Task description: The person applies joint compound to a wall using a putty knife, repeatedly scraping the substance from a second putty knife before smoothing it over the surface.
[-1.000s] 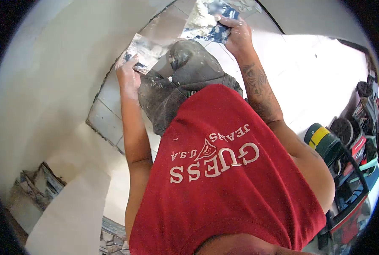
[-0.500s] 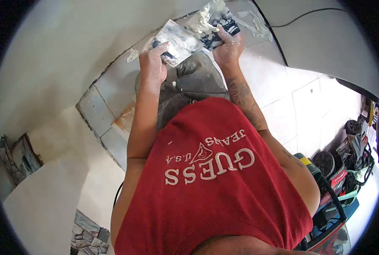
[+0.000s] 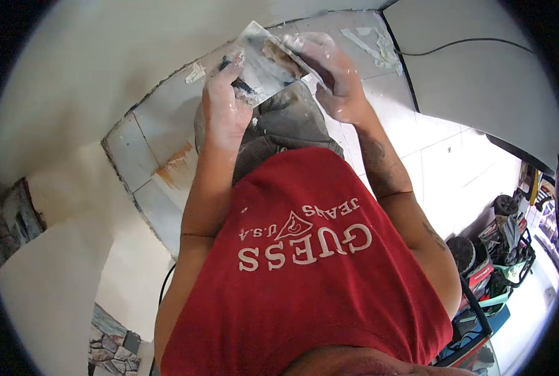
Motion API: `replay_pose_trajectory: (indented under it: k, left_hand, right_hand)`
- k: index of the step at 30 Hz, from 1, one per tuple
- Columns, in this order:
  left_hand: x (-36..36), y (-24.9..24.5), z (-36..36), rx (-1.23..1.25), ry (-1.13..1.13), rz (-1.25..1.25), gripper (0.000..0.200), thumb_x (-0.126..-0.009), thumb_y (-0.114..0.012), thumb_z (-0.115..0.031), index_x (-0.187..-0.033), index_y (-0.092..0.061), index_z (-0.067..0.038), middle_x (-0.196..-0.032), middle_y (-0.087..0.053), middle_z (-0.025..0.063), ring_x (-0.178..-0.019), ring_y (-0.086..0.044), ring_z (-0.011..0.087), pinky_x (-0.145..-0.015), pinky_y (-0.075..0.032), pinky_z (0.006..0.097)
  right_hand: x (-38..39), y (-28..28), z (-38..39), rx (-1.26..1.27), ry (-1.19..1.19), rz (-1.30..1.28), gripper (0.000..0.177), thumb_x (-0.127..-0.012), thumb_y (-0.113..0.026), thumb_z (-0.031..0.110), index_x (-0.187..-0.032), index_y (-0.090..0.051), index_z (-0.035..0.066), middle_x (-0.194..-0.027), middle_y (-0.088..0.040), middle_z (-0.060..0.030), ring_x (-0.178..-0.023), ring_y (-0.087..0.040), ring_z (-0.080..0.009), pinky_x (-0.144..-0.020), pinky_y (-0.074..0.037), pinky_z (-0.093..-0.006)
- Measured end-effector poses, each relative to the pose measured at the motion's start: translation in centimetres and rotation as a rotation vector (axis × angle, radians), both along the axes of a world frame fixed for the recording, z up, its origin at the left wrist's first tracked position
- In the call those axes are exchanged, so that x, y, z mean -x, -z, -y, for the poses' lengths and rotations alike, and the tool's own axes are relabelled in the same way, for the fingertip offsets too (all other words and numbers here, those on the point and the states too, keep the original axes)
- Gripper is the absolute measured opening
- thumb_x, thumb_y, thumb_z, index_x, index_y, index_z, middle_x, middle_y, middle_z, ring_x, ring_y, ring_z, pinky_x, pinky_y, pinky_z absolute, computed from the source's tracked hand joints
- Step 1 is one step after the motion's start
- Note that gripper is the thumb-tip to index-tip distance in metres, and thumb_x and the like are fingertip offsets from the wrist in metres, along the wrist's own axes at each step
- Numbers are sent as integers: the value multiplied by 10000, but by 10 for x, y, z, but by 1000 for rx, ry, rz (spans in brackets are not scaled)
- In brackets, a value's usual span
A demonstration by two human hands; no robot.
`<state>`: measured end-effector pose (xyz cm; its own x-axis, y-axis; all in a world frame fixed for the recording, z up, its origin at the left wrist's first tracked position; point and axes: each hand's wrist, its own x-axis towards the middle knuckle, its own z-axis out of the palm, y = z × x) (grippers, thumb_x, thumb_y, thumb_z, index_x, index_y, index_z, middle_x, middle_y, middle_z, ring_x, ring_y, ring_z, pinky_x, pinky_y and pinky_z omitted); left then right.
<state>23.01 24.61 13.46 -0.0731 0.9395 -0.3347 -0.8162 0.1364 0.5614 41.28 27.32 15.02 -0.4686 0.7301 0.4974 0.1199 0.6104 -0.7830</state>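
My left hand (image 3: 226,113), dusted with white, grips a flat rectangular putty spreader (image 3: 260,81) whose face is smeared with white putty and dark patches. Closed around a second putty spreader (image 3: 305,67) is my right hand (image 3: 336,78), also whitened. That second blade is tilted, nearly edge-on to me, and meets or overlaps the left one near its upper right side; exact contact is hard to see. Both blades are above my knee in dark grey, stained trousers (image 3: 292,116).
White putty scraps (image 3: 379,50) lie on the tiled floor (image 3: 439,135), with a smaller piece (image 3: 196,73) near the wall base. A black cable (image 3: 467,42) runs across the grey panel at upper right. Tools and bags (image 3: 495,257) are piled at right. An orange-brown stain (image 3: 174,166) marks a tile.
My right hand has turned over and moved its spreader onto or against the left one, tilting it edge-on. The thick putty lump on the right spreader is no longer visible. The view has shifted slightly.
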Motion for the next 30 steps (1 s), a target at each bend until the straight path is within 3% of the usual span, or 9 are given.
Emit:
replay_pose_trajectory:
  k: [2, 6, 9, 12, 15, 18, 21, 27, 30]
  left_hand:
    - [2, 2, 1, -91, 83, 91, 306, -751, -489, -47, -1031, -501, 75, -983, -565, 155, -877, -578, 246, -794, -474, 356]
    - [6, 10, -3, -101, 200, 111, 337, -787, -466, -135, -1055, -501, 66, -1007, -568, 157, -886, -577, 235, -801, -468, 343]
    - [10, 16, -1, -120, 234, 125, 357, -780, -457, -120, -1078, -483, 75, -1021, -562, 157, -896, -575, 244, -820, -460, 354]
    - [11, 15, 0, -98, 218, 65, 375, -769, -452, -105, -1096, -469, 75, -1030, -558, 152, -908, -572, 252, -841, -450, 359]
    - [13, 5, -2, -70, 127, -41, 354, -761, -465, -102, -1074, -487, 60, -1009, -565, 138, -909, -572, 251, -841, -448, 361]
    - [18, 3, -3, -47, 11, -86, 313, -753, -477, -93, -1032, -515, 45, -974, -575, 126, -894, -573, 249, -826, -451, 364]
    - [27, 16, -13, 13, -38, -49, 257, -751, -478, -79, -970, -546, 37, -928, -587, 122, -856, -577, 245, -789, -461, 361]
    - [24, 48, -27, -14, -203, -196, 213, -766, -490, -54, -952, -544, 36, -895, -561, 86, -796, -565, 204, -733, -462, 324]
    - [14, 45, -26, 17, -253, -359, 203, -766, -498, -43, -946, -548, 35, -891, -562, 84, -796, -559, 188, -710, -459, 298]
  right_hand:
    - [2, -3, 3, -60, -52, 134, 579, -590, -633, 63, -1145, -535, 196, -1142, -446, -136, -1068, -443, -323, -891, -382, -360]
    - [6, -14, 10, -244, -16, 434, 529, -622, -692, 69, -1108, -570, 237, -1071, -465, -112, -974, -471, -299, -808, -422, -373]
    - [4, -7, 2, -289, 12, 440, 537, -634, -670, 40, -1120, -561, 238, -1070, -462, -115, -992, -468, -300, -811, -423, -372]
    - [-8, 19, -11, -68, 47, 380, 625, -640, -567, -54, -1167, -504, 277, -1091, -466, -112, -1032, -459, -323, -885, -393, -392]
    - [-34, 65, -31, 72, 77, 554, 641, -637, -505, -107, -1198, -465, 201, -1103, -459, -130, -1038, -458, -330, -917, -367, -386]
    - [-45, 74, -30, -30, 147, 406, 643, -614, -447, -137, -1207, -424, 110, -1136, -450, -158, -1064, -446, -345, -941, -345, -381]
    - [-32, 62, -16, 295, 192, 25, 627, -593, -428, -140, -1190, -407, 51, -1169, -440, -171, -1091, -424, -357, -955, -329, -398]
    - [3, 17, 10, 132, 205, 315, 601, -643, -414, -133, -1213, -393, 54, -1196, -436, -154, -1146, -406, -305, -940, -360, -385]
    - [25, 19, 12, 106, 245, 472, 607, -644, -497, -71, -1203, -423, 152, -1151, -452, -180, -1016, -477, -376, -824, -440, -410]
